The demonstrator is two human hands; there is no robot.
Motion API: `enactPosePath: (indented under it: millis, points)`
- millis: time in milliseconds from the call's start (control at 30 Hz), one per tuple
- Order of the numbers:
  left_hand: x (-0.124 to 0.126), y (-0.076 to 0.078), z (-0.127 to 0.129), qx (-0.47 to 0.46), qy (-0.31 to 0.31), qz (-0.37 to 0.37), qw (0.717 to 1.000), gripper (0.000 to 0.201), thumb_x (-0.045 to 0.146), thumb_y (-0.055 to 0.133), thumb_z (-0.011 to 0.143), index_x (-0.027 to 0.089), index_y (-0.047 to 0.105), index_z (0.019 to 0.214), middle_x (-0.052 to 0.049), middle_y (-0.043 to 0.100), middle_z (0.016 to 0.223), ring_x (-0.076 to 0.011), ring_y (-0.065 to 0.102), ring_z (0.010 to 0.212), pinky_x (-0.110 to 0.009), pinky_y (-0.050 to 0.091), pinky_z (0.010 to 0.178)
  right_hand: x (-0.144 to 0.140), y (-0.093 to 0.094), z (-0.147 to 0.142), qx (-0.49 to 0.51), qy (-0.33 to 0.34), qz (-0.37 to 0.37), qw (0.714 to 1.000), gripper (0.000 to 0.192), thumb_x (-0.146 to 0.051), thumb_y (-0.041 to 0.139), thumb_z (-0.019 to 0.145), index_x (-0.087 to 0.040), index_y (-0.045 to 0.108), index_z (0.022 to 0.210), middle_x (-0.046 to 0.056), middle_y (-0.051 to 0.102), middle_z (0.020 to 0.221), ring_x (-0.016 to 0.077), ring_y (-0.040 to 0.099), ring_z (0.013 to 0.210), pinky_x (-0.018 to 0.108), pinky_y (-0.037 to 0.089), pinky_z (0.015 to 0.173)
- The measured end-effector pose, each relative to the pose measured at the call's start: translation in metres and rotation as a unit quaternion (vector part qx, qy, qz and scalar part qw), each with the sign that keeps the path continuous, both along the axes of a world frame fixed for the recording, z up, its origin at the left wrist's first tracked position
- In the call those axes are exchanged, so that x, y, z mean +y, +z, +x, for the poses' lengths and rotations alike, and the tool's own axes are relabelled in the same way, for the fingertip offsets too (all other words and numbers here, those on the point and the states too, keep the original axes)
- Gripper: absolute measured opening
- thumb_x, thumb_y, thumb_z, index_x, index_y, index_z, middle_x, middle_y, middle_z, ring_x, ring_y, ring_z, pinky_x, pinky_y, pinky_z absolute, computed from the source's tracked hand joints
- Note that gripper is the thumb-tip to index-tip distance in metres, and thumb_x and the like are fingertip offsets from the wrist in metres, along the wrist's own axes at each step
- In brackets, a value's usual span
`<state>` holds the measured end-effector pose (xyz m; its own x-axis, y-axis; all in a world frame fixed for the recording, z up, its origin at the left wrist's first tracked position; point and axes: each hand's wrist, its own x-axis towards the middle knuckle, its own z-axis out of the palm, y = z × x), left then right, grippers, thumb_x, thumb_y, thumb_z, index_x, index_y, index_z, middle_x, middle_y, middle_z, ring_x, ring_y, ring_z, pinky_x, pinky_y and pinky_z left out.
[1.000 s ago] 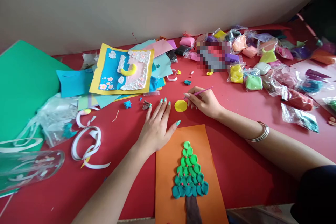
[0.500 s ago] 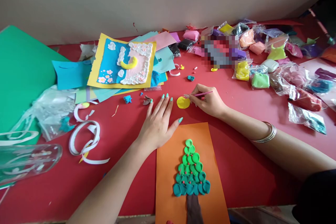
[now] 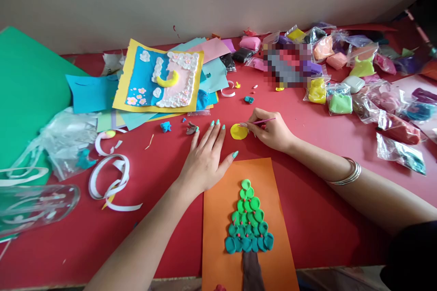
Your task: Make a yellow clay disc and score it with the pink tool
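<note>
Red table (image 3: 307, 218) (yellow disc (image 3: 238, 132) atop), grey wall (image 3: 218, 0) behind.

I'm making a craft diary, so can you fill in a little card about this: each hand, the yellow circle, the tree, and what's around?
Left hand: palm down, fingers spread, over a corner of the orange paper
Right hand: holding a thin pink stick beside the yellow circle
Yellow circle: flat on the red table, between the hands
Tree: on the orange paper; green and blue-green circles, red dots, brown trunk
To the left: curly white strips, a moon picture
To the right: small bags of clay
</note>
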<state>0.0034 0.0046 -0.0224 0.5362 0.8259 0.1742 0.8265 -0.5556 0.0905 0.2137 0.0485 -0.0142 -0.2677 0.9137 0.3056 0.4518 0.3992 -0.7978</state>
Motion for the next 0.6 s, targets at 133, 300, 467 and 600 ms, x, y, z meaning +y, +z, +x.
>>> enactPosePath:
  millis: [133, 300, 467, 600]
  points:
    - [-0.0002, 0.0002, 0.0005, 0.0, 0.002, 0.004, 1.0, 0.063, 0.049, 0.027, 0.094, 0.007, 0.037, 0.139, -0.018, 0.037, 0.146, -0.0294, 0.03, 0.138, -0.053, 0.025, 0.112, 0.0006, -0.0007, 0.0004, -0.003, 0.003, 0.008, 1.0, 0.023, -0.031, 0.054, 0.083, -0.019, 0.045, 0.066, 0.001, 0.057, 0.06, 0.0112, 0.047, 0.053, 0.025, 0.037, 0.053]
    - [-0.0005, 0.0011, 0.001, 0.005, 0.002, 0.002, 1.0, 0.063, 0.049, 0.026, 0.094, 0.006, 0.038, 0.138, -0.018, 0.036, 0.146, -0.0291, 0.03, 0.138, -0.052, 0.024, 0.112, 0.0005, -0.0006, -0.0001, -0.002, 0.004, 0.007, 1.0, 0.023, -0.032, 0.055, 0.082, -0.019, 0.045, 0.066, 0.001, 0.056, 0.06, 0.0111, 0.047, 0.053, 0.024, 0.037, 0.053]
    - [-0.0001, 0.0012, 0.0007, 0.007, 0.002, 0.002, 1.0, 0.064, 0.049, 0.026, 0.094, 0.004, 0.038, 0.138, -0.019, 0.036, 0.146, -0.0294, 0.03, 0.138, -0.053, 0.025, 0.112, 0.0006, -0.0002, 0.0, -0.007, 0.006, -0.001, 1.0, 0.023, -0.032, 0.054, 0.083, -0.019, 0.045, 0.066, 0.001, 0.055, 0.06, 0.0107, 0.047, 0.053, 0.024, 0.037, 0.053]
    - [-0.0002, 0.0016, 0.0007, 0.009, 0.001, 0.002, 1.0, 0.064, 0.049, 0.025, 0.094, 0.004, 0.039, 0.137, -0.019, 0.036, 0.146, -0.0293, 0.03, 0.138, -0.054, 0.025, 0.112, 0.0007, 0.0, 0.0003, -0.012, 0.006, 0.0, 1.0, 0.023, -0.03, 0.054, 0.082, -0.019, 0.044, 0.065, 0.0, 0.054, 0.059, 0.0103, 0.045, 0.053, 0.024, 0.036, 0.053]
